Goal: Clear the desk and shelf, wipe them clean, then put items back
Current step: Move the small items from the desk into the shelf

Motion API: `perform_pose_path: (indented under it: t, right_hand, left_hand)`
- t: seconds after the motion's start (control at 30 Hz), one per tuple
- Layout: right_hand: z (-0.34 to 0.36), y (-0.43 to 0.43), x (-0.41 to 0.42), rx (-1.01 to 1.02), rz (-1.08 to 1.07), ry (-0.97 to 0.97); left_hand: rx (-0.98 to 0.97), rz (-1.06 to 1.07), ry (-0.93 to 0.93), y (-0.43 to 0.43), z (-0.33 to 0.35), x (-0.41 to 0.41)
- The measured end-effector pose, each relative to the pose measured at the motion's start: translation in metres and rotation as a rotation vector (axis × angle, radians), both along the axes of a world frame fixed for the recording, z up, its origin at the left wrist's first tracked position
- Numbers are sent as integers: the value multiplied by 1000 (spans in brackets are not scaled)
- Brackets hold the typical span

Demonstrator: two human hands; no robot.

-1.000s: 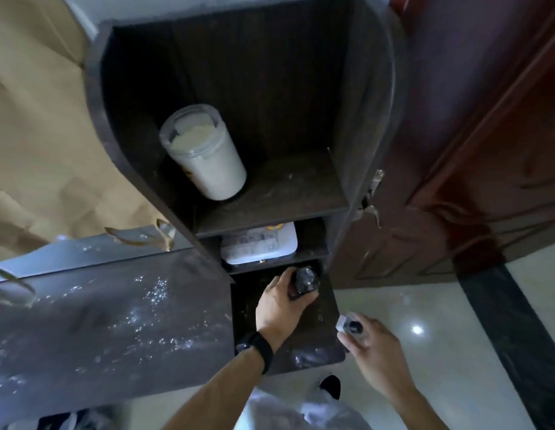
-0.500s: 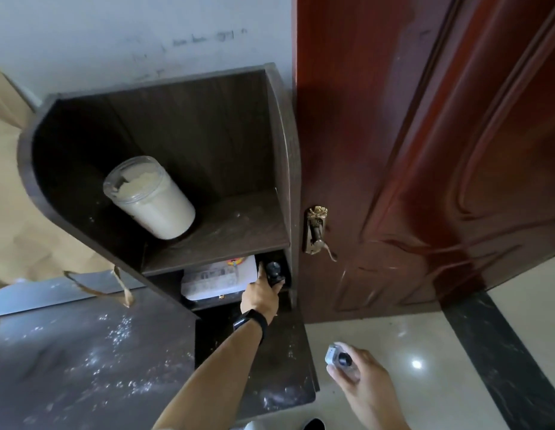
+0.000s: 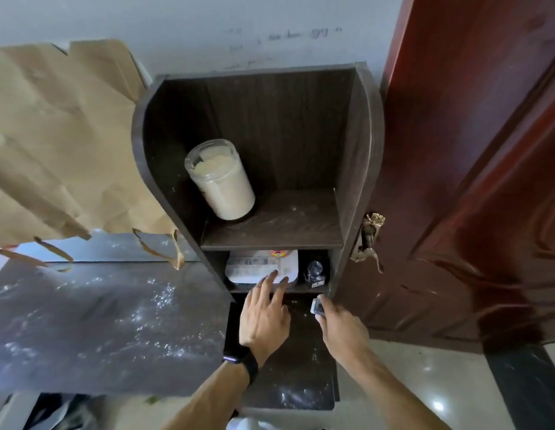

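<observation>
The dark bottle (image 3: 315, 271) has left the left hand (image 3: 263, 315). A second ago that hand carried it in front of the shelf (image 3: 356, 181). It now stands upright in the lower compartment, at 3 o'clock of the white box (image 3: 260, 265) and just beside it. The left hand's grip is empty, its fingers straight and spread. The fingertips (image 3: 274, 274) lie over the front edge of the white box, though I cannot tell whether they touch it.

The right hand (image 3: 341, 330) has risen from low over the floor to the mouth of that compartment, at 5 o'clock of the bottle. Its grip is curled round a small pale object (image 3: 317, 306).

A jar (image 3: 221, 180) of pale powder stands on the upper board, at 11 o'clock of the box. The table (image 3: 99, 321), at 9 o'clock of the shelf, carries white specks.

So one item looks put back, and I judge the pale object to be next, probably beside the bottle. That gap is narrow, and a careless push could tip the bottle. The specks suggest the wiping was not thorough.
</observation>
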State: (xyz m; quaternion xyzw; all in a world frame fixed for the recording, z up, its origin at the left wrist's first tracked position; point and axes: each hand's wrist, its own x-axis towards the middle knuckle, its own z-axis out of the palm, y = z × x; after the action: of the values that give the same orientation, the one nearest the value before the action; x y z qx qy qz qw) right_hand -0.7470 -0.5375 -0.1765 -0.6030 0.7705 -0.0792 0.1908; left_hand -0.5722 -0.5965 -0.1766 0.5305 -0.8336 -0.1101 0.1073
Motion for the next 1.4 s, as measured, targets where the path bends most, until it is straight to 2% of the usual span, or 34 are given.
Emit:
perform_pose_path:
  t: [0.23,0.5,0.73,0.9,0.97,1.17,1.4]
  right_hand:
    - [-5,-45,16,47,12,81]
    - [-5,-73,36,123,-51,245]
    - [-7,-70,36,48,-108,224]
    - [-15,-48,47,-57,-196,83]
    - [-21,-38,52,-92,-189,94]
    - [-24,-49,58,61,-173,118]
    - [-19,-65,54,74,-183,125]
  left_hand:
    - [191,22,-168,-23,2,43]
    - [262,23,-172,-30,11,41]
    - [259,14,-151,-29,8,45]
    - [258,3,-140,-29,7,47]
    - [261,-3,-146,-30,6,47]
    - [272,-20,-167,-32,6,47]
    - [277,-13,-169,-32,7,47]
